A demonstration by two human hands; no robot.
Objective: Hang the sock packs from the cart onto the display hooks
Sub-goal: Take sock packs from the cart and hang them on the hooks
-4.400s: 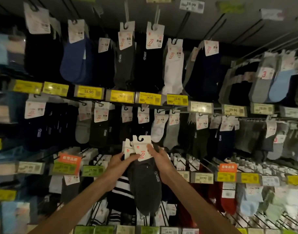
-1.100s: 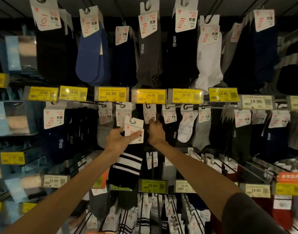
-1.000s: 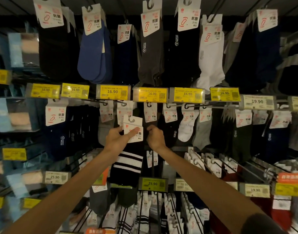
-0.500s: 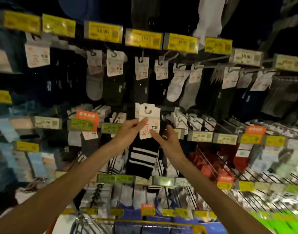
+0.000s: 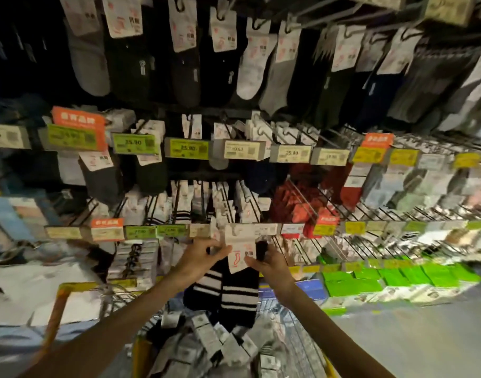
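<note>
Both my hands hold black sock packs with white stripes (image 5: 238,293) by their white card headers (image 5: 239,248), low in front of the display. My left hand (image 5: 199,259) pinches the cards' left edge. My right hand (image 5: 270,264) pinches the right edge near a black sock cuff. The cards sit just below a row of hooks (image 5: 233,208) loaded with similar striped packs. Beneath my arms, the wire cart (image 5: 302,347) holds a heap of several more sock packs (image 5: 217,347).
Rows of hanging socks and yellow, green and white price tags (image 5: 186,148) fill the wall above. Red socks (image 5: 293,205) hang to the right, green boxes (image 5: 392,279) lie low right. The cart's yellow rail (image 5: 56,317) stands at lower left. Grey floor lies at right.
My view has dropped from the upper rows to the low rows and the cart. Both hands carried the striped packs down from the middle row to the lower hook row.
</note>
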